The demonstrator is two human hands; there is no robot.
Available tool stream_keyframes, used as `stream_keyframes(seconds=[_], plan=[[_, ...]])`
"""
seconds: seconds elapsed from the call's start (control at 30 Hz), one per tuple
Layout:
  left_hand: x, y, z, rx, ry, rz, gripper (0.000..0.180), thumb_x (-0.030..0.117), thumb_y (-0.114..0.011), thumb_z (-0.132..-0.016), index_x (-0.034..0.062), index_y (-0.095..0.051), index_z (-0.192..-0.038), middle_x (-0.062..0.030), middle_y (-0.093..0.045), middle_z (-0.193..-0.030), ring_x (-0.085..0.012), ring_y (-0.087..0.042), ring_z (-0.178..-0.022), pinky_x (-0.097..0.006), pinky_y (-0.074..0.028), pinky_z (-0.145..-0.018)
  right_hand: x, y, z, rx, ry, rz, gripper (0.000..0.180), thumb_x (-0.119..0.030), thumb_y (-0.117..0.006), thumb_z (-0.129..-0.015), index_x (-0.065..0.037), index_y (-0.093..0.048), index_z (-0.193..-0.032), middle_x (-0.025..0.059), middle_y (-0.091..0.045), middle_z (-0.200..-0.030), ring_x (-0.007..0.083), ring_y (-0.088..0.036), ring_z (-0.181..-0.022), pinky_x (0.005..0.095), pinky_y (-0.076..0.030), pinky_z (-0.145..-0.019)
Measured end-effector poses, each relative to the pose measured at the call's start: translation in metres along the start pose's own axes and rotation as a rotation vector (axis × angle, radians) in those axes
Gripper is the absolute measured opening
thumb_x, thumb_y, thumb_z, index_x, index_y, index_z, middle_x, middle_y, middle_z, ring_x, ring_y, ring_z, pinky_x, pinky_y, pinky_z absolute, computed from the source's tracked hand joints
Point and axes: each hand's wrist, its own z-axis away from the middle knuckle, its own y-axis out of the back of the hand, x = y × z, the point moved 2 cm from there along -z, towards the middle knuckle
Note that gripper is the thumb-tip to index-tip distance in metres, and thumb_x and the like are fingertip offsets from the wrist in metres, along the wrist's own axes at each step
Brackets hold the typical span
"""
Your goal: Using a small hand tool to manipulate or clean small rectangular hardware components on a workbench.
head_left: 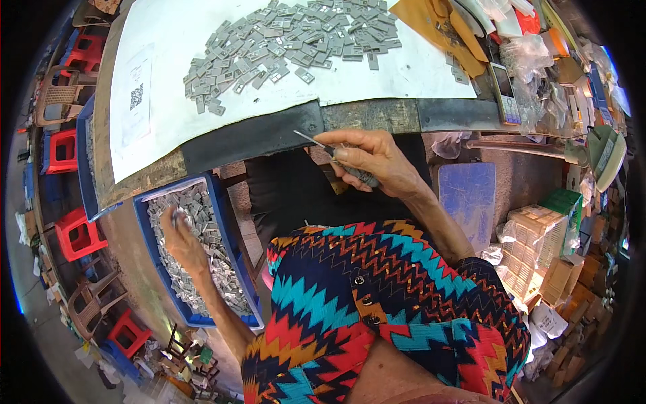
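My right hand [377, 161] is closed around a screwdriver [327, 149] near the table's front edge. Its thin metal shaft points up and to the left; the fingers partly cover the dark handle. Down at the left, my left hand [182, 246] hovers over a blue bin [232, 222], fingers drawn together at a small dark grey thing too blurred to name. Many small metal pieces [219, 269] fill that bin. Across the white sheet on the table, a heap of flat grey rectangular parts [276, 50] lies spread out, apart from both hands.
A dark mat strip [249, 138] runs along the wooden table edge. At the table's right are a brown envelope [444, 34], a phone-like device [503, 91] and plastic bags [528, 57]. Red stools [77, 232] stand left; a blue board [466, 202] and crates [535, 242] sit right.
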Motion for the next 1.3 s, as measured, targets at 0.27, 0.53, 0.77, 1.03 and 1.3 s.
stream_keyframes(seconds=[0.27, 0.53, 0.77, 1.03, 1.3], plan=[[-0.022, 0.014, 0.001, -0.006, -0.176, -0.368, 0.025, -0.002, -0.047, -0.082, -0.0013, -0.054, -0.107, -0.0163, -0.060, -0.099, -0.0295, -0.057, -0.091, -0.034, -0.045, -0.079, 0.018, 0.026, 0.023, -0.062, -0.133, 0.222, 0.034, -0.014, -0.052, -0.086, -0.002, -0.052, -0.117, 0.0019, -0.049, -0.064, 0.0036, -0.042, -0.049, 0.0169, -0.031, -0.039], [0.168, -0.081, -0.049, -0.220, -0.774, 0.214, 0.026, -0.009, -0.051, -0.076, 0.0045, -0.057, -0.098, -0.0139, -0.056, -0.094, -0.0298, -0.055, -0.087, -0.033, -0.045, -0.076, 0.061, 0.114, 0.109, 0.490, 0.253, 1.284, 0.031, -0.014, -0.051, -0.083, -0.003, -0.051, -0.112, 0.0207, -0.058, -0.095, 0.0360, -0.059, -0.074, 0.0408, -0.047, -0.063], [0.207, -0.135, -0.072, -0.372, -1.013, 0.099, 0.027, -0.008, -0.052, -0.069, 0.0056, -0.058, -0.091, -0.0106, -0.054, -0.087, -0.0277, -0.053, -0.085, -0.036, -0.045, -0.073, 0.107, 0.166, 0.146, 0.385, -0.561, 1.842, 0.021, -0.009, -0.052, -0.079, 0.000, -0.054, -0.097, 0.0217, -0.058, -0.086, 0.0337, -0.061, -0.074, 0.0405, -0.049, -0.060], [0.203, -0.148, -0.076, -0.424, -0.978, 0.099, 0.022, -0.006, -0.054, -0.068, 0.0050, -0.057, -0.087, -0.0095, -0.052, -0.085, -0.0271, -0.052, -0.084, -0.035, -0.044, -0.072, 0.115, 0.187, 0.097, -0.059, -0.349, 2.037, 0.017, -0.010, -0.059, -0.069, -0.003, -0.059, -0.084, 0.0147, -0.058, -0.081, 0.0292, -0.061, -0.070, 0.0365, -0.049, -0.054], [0.198, -0.146, -0.076, -0.303, -1.037, 0.045, 0.024, -0.002, -0.059, -0.070, 0.0031, -0.051, -0.092, -0.0111, -0.050, -0.096, -0.0284, -0.049, -0.091, -0.034, -0.043, -0.073, 0.156, 0.242, 0.092, 0.143, -0.068, 1.930, 0.019, -0.009, -0.054, -0.072, -0.008, -0.059, -0.090, 0.0162, -0.058, -0.081, 0.0300, -0.061, -0.069, 0.0384, -0.046, -0.052]])
